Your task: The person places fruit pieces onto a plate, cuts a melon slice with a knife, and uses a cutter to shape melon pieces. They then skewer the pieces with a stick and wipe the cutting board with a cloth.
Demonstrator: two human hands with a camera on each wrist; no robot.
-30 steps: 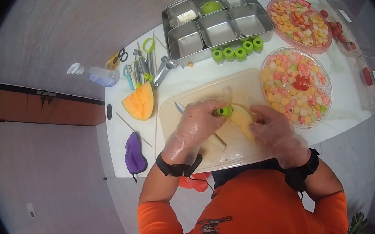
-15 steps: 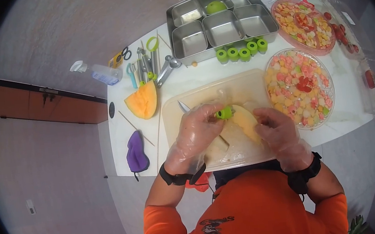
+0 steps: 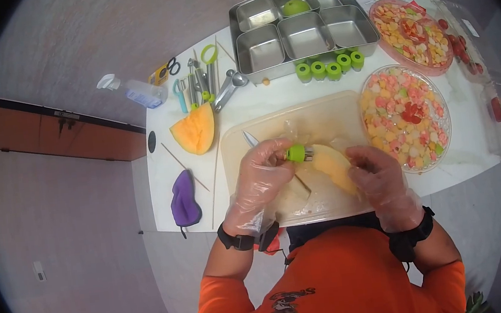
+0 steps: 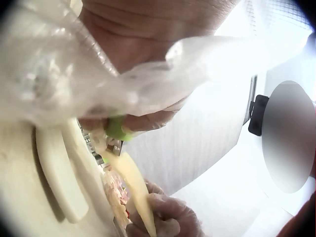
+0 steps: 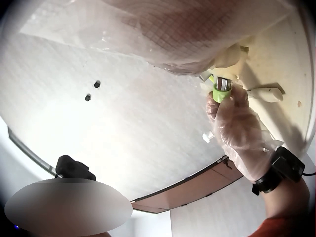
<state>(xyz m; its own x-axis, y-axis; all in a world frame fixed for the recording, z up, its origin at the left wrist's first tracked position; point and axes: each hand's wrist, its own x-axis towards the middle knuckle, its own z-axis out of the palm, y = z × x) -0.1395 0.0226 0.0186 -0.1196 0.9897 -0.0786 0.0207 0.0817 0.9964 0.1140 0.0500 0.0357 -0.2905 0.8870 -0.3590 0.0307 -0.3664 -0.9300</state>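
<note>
My gloved left hand (image 3: 265, 176) grips a small cutter with a green cap (image 3: 296, 153), its metal end facing right. In the right wrist view the cutter's open metal tube (image 5: 223, 84) stands out past the left hand's fingers. A curved pale-orange melon slice (image 3: 332, 168) is pinched at its right end by my gloved right hand (image 3: 381, 182). The slice's other end is right at the cutter's metal end, as the left wrist view also shows. Beneath lies a cream cutting board (image 3: 293, 213). On it, a knife (image 3: 250, 138) is partly hidden under the left hand; its pale handle (image 4: 59, 173) shows.
Behind the board stand several green-capped cutters (image 3: 333, 73) and a steel tray with compartments (image 3: 308, 58). A plate of cut fruit (image 3: 443, 115) and a pink platter (image 3: 387, 50) stand right. At left are a melon wedge (image 3: 195, 132), utensils, a spray bottle (image 3: 145, 96) and a purple pouch (image 3: 185, 203).
The left hand has drawn the cutter slightly left and tilted it, so its metal end now shows beside the slice. The right hand keeps hold of the slice. The whole view shifted slightly.
</note>
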